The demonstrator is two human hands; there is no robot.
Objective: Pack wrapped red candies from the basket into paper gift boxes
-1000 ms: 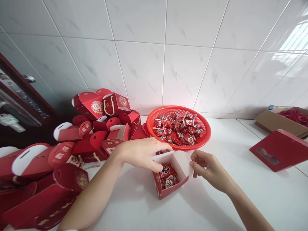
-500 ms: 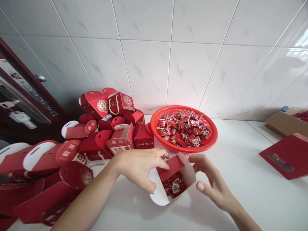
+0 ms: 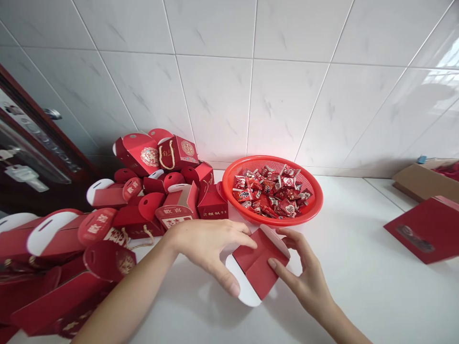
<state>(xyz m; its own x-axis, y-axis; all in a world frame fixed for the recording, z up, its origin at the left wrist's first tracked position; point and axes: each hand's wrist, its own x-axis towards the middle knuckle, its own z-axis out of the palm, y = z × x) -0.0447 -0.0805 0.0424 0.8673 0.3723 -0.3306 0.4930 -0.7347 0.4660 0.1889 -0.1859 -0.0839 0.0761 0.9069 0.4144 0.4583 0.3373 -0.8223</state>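
Note:
A small red gift box (image 3: 263, 274) stands on the white surface in front of me, its two red top flaps folded inward and meeting at a crease. Its white-lined rounded end flaps still stick out, and its contents are hidden under the red flaps. My left hand (image 3: 211, 251) spans the left side, fingertips on the far red flap and thumb against the white end flap. On the right, my right hand (image 3: 304, 270) has its thumb on the near red flap and its fingers round the far end flap. Just beyond lies a red plastic basket (image 3: 229, 191) of wrapped candies (image 3: 268, 191).
Many red gift boxes (image 3: 139, 212) crowd the left side, some with rope handles. A dark red box (image 3: 423, 231) and an open cardboard carton (image 3: 412, 179) sit at the right. White tiled wall (image 3: 215, 105) rises behind. Keys (image 3: 27, 177) hang from a lock at the far left.
The near red flap has been folded down over the candies inside the box. My right hand has moved left, from beside the box onto it, its thumb now on that flap.

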